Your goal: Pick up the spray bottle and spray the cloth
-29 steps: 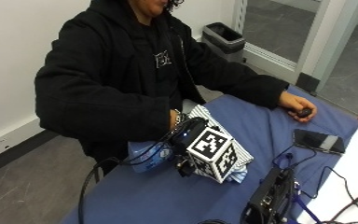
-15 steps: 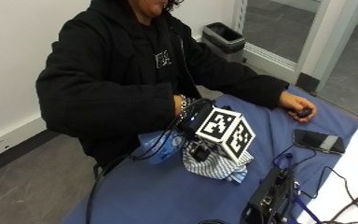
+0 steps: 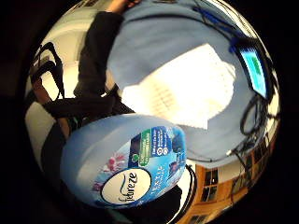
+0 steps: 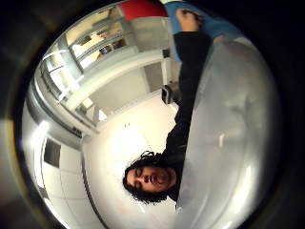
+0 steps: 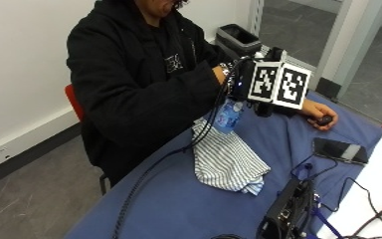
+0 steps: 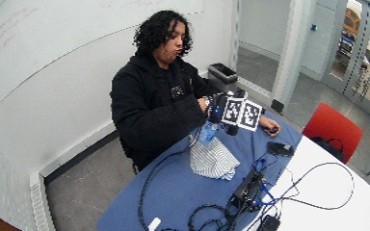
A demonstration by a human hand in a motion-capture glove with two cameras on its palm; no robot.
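1. Holding the spray bottle (image 5: 229, 115) up off the bench (image 5: 178, 209), my gloved right hand (image 5: 244, 82) sits at chest height; the bottle hangs below it, label out.
2. I can't see the fingers themselves in the outside view, since the glove's rig hides them, but the bottle is lifted clear of everything and fills both palm views, so I judge them curled round its neck.
3. Below and a little forward lies the striped cloth (image 5: 227, 162), crumpled on the blue bench; the bottle is above its near edge, not touching it.
4. The little-finger palm view shows the bottle's label (image 3: 140, 177) close up, with the cloth (image 3: 187, 88) bright behind it.
5. My bare left hand (image 5: 320, 113) rests on the bench beyond, near a phone (image 5: 340, 150).
6. Step in hand, as I read it: the pick-up is done, spraying isn't.
7. Next I'd want the nozzle turned down toward the cloth and the trigger pulled; I can't tell where the nozzle faces now.
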